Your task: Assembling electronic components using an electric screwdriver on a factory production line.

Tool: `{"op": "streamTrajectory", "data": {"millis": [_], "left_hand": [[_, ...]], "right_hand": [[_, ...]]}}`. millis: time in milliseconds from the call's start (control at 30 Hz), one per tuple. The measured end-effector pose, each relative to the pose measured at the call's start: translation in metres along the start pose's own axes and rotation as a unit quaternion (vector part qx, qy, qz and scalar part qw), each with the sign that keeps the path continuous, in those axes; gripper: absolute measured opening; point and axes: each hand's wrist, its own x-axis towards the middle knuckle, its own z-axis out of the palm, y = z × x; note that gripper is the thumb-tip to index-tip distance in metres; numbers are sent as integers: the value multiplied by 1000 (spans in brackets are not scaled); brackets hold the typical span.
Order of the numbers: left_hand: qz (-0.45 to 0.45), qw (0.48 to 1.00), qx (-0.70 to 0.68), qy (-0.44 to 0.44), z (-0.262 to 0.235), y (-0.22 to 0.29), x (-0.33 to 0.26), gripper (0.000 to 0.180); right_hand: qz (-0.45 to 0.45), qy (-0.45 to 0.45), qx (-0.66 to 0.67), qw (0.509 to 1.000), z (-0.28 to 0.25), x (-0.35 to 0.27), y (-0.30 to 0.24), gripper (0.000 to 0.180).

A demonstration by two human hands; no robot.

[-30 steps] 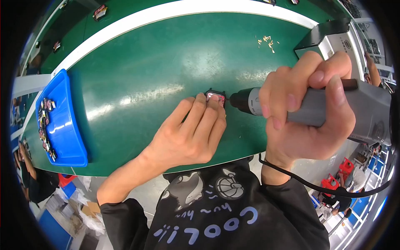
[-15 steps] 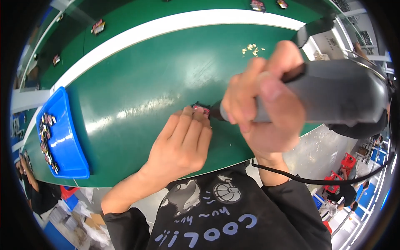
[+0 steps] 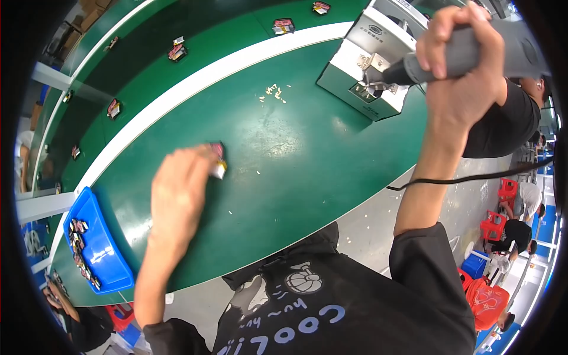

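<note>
My right hand [image 3: 461, 74] is wrapped around a grey electric screwdriver [image 3: 520, 50] with a black nose and a black cord. Its tip reaches into the opening of a white and grey screw feeder box [image 3: 340, 83] at the far right of the green table. Slightly blurred, my left hand [image 3: 180, 183] has its fingers on a small dark assembly [image 3: 218, 158] with pink and yellow-white parts. That piece is at or just above the tabletop; the hand covers part of it.
A blue tray [image 3: 115, 251] with several similar assemblies sits at the left. Beyond a white rail [image 3: 236, 65], more assemblies [image 3: 176, 52] lie on a green belt [image 3: 231, 29]. Pale yellow bits [image 3: 275, 93] are scattered mid-table. A person in black [image 3: 503, 127] is close on the right.
My right hand has lifted the screwdriver off the assembly and moved it up and right to the feeder box. My left hand has gone left with the assembly. The view has shifted.
</note>
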Motion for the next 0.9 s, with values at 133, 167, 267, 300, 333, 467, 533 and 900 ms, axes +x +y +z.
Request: {"op": "streamTrajectory", "data": {"millis": [133, 167, 267, 300, 333, 467, 533, 900], "left_hand": [[-41, 991, -101, 83, 20, -55, 63, 17], [-19, 989, -99, 108, 25, -77, 79, 18], [-101, 982, -76, 138, 46, -118, 120, 35], [-116, 982, 17, 146, 56, -148, 116, 37], [-124, 976, 99, 152, 71, -169, 115, 39], [-138, 985, 95, 42, 89, -168, 138, 37], [-112, 991, 23, 66, 91, -169, 138, 38], [-148, 983, -71, 82, 58, -159, 106, 33]], "right_hand": [[55, 101, 35, 993, 10, 0, 33, 24], [66, 100, 30, 992, 17, 2, 24, 24], [77, 107, 20, 991, 21, 3, 22, 25], [83, 101, 20, 991, 25, 3, 28, 25], [77, 98, 21, 992, 25, -3, 26, 25], [39, 85, 9, 996, 23, -21, 4, 28], [26, 144, -20, 989, 24, -20, -2, 29], [30, 116, 12, 993, 41, -9, 10, 21]]}}
